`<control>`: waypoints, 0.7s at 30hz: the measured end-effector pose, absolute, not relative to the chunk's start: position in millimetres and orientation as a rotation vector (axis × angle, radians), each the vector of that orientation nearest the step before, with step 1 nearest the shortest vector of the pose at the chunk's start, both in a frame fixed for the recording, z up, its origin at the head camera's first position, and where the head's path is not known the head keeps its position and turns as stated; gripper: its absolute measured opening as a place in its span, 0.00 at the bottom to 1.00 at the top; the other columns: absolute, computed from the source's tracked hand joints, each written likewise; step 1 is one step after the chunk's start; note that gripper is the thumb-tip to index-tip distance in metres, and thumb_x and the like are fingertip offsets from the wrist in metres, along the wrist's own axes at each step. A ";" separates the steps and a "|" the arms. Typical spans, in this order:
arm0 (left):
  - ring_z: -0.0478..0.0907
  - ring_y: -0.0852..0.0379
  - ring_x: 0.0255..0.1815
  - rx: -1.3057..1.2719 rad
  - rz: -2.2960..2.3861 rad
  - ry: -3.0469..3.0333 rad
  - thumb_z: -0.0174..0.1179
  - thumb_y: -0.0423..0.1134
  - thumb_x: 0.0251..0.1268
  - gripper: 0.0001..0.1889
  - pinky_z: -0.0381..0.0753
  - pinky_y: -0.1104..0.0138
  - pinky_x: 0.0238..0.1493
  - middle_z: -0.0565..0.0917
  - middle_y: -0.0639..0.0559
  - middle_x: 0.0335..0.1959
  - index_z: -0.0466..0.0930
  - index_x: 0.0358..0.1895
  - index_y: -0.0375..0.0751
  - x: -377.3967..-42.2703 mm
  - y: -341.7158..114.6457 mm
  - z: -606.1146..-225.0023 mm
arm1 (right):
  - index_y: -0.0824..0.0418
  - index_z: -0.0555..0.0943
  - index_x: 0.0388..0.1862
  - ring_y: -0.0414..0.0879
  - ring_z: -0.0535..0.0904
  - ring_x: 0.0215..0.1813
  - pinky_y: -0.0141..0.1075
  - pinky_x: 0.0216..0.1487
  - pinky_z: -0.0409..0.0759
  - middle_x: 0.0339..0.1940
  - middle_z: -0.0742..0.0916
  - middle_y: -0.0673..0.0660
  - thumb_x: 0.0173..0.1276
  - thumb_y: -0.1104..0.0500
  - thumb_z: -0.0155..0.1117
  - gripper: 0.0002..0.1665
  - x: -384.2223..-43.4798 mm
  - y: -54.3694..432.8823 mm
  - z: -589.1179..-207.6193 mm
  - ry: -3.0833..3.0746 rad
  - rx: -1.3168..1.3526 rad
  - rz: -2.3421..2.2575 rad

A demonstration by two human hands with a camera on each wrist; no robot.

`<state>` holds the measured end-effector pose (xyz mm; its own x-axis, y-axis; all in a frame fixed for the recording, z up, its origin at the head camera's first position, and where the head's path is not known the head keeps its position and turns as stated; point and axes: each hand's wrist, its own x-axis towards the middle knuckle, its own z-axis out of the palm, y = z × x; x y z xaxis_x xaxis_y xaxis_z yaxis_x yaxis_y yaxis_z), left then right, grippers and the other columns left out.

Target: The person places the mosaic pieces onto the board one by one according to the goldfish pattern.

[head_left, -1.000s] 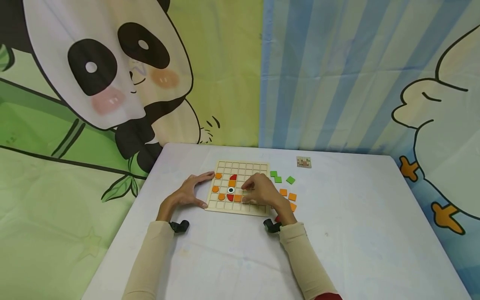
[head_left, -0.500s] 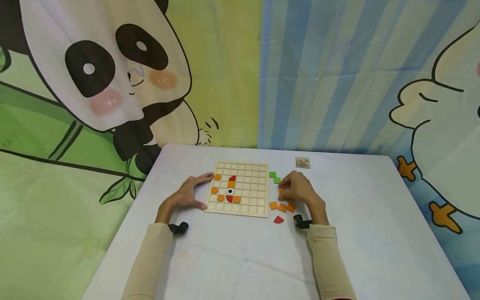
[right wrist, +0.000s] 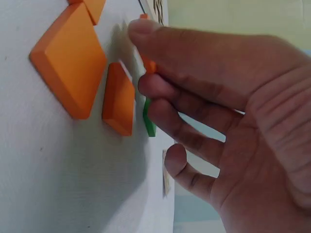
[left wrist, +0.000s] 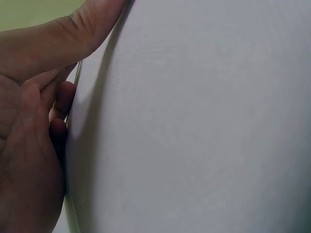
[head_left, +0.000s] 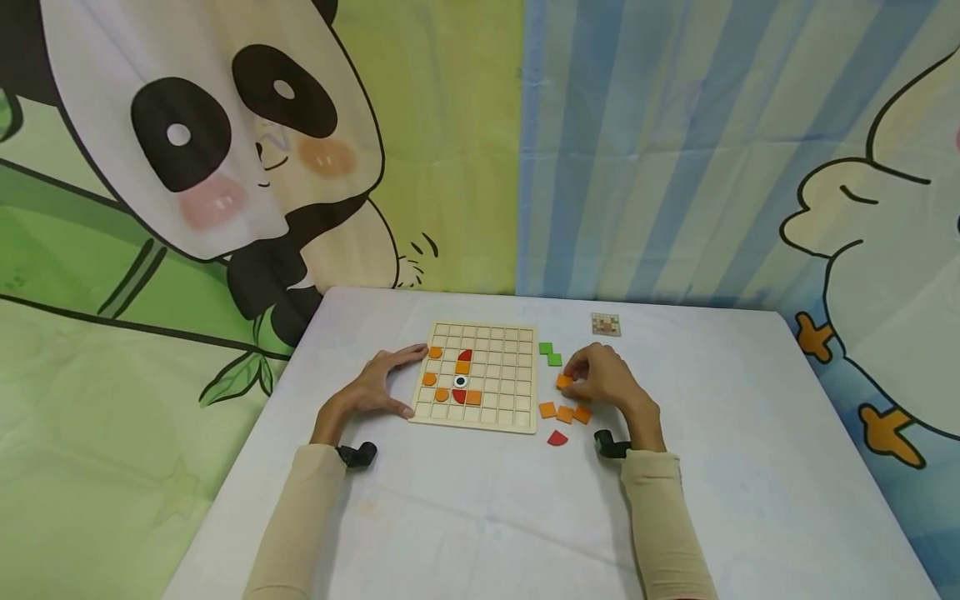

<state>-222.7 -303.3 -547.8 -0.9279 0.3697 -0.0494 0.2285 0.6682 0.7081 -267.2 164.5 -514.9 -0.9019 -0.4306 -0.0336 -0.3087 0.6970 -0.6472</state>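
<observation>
A square wooden grid board (head_left: 506, 358) lies on the table. Set in its squares are orange discs (head_left: 429, 379), orange square tiles (head_left: 473, 398), red quarter-round tiles (head_left: 466, 355) and a black-and-white eye disc (head_left: 461, 381). My left hand (head_left: 367, 385) rests along the board's left edge, thumb and index finger spread to touch its corner and side. Right of the board, my right hand (head_left: 603, 379) pinches an orange square tile (head_left: 563, 381) between thumb and index finger. The thumb covers part of that tile in the right wrist view. More orange tiles (right wrist: 119, 99) lie close by the fingers.
Two green tiles (head_left: 550, 354) lie by the board's right edge, and another green tile (right wrist: 150, 119) sits behind the right fingers. Nearer the front are several orange tiles (head_left: 566, 414) and a red quarter-round piece (head_left: 557, 438). A small patterned card (head_left: 606, 325) lies at the back.
My right hand has moved from over the board to the loose tiles on the right, where its fingertips now pinch an orange tile. The left hand stays at the board's edge.
</observation>
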 end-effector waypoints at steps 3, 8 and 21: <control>0.67 0.42 0.71 0.496 1.119 2.690 0.94 0.45 0.34 0.66 0.61 0.39 0.76 0.63 0.50 0.90 0.67 0.85 0.48 -223.1 -303.3 -547.6 | 0.60 0.93 0.41 0.46 0.82 0.38 0.40 0.46 0.80 0.35 0.92 0.53 0.60 0.59 0.86 0.12 -265.0 160.2 -513.5 2.739 -0.631 -1.019; 0.68 0.43 0.69 0.506 1.131 2.694 0.94 0.46 0.32 0.66 0.62 0.41 0.75 0.64 0.48 0.89 0.68 0.85 0.47 -223.5 -303.9 -548.4 | 0.62 0.94 0.43 0.45 0.84 0.39 0.44 0.48 0.84 0.38 0.94 0.54 0.61 0.60 0.86 0.13 -262.6 147.6 -514.6 2.756 -0.723 -1.102; 0.68 0.43 0.71 0.499 1.127 2.692 0.94 0.45 0.33 0.66 0.62 0.40 0.75 0.64 0.49 0.90 0.68 0.85 0.48 -222.3 -303.3 -547.0 | 0.60 0.94 0.39 0.42 0.84 0.37 0.40 0.47 0.84 0.33 0.92 0.49 0.59 0.57 0.89 0.13 -257.5 112.6 -522.8 2.711 -0.844 -1.209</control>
